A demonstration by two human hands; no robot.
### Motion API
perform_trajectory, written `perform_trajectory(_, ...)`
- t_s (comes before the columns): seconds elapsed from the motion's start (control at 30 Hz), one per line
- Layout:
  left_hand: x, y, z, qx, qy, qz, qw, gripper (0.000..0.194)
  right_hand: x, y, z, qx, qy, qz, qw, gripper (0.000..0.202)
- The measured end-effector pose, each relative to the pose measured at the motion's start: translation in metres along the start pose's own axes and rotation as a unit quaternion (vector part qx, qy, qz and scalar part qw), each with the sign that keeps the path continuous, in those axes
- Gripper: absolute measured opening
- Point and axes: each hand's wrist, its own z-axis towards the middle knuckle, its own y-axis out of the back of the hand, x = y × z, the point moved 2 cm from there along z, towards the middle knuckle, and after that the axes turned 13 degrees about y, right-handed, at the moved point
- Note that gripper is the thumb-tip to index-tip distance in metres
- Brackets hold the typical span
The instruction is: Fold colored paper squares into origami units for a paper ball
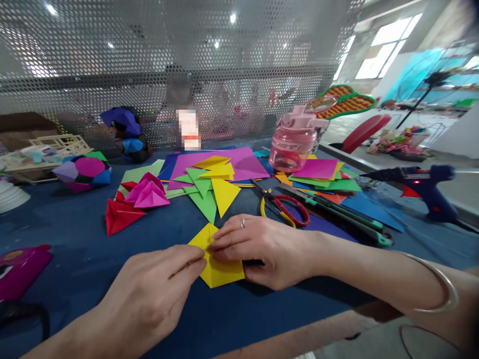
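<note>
- The fingers of the left hand [149, 281], lower left of centre, lie close together; their tips and the thumb seem to pinch the left edge of the yellow paper [226, 274].
- The fingers of the right hand [273, 252], right of centre, are bent, and their tips press upon the paper's upper face. The thumb is low, near the right corner; whether it grips there, I cannot tell.
- The paper is in the lower middle of the frame, over the dark blue table [217, 319], with a fold line near its top corner.
- I judge it very light and thin, soft in the flat parts but stiffer along the crease. It is probably not slippery, but it may wrinkle or tear easily.
- The best hold is, I think, by the edges and corners, with flat fingertips and little force.
- Just above, in the centre, lie folded yellow pieces [225, 194]; to their right are scissors [267, 196].
</note>
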Motion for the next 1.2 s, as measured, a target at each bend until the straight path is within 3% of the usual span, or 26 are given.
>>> perform_trajectory(0.13,-0.005,0.001,-0.001,0.002,-0.013,-0.035,0.999,0.034,-0.003,0.000,0.000,0.008,0.031,0.026,0.999,0.018)
perform_trajectory(0.23,-0.006,0.001,-0.003,0.004,-0.024,-0.058,0.998,0.033,-0.006,0.002,-0.001,-0.018,0.027,0.062,0.998,0.009)
perform_trajectory(0.4,-0.004,-0.002,-0.008,0.005,-0.043,-0.080,0.996,0.029,-0.009,-0.001,0.000,-0.084,-0.063,0.109,0.988,0.007)
perform_trajectory(0.6,-0.003,-0.006,-0.011,0.005,-0.055,-0.064,0.996,0.033,-0.011,-0.011,0.004,-0.157,-0.191,0.067,0.967,0.010)
perform_trajectory(0.8,-0.011,-0.004,-0.007,-0.027,-0.040,-0.063,0.997,0.030,-0.015,-0.018,0.007,-0.122,-0.236,0.030,0.964,0.014)
perform_trajectory(1.2,-0.019,0.005,-0.003,0.009,-0.021,-0.050,0.998,0.038,-0.014,-0.021,0.012,-0.066,-0.227,-0.024,0.971,0.015)
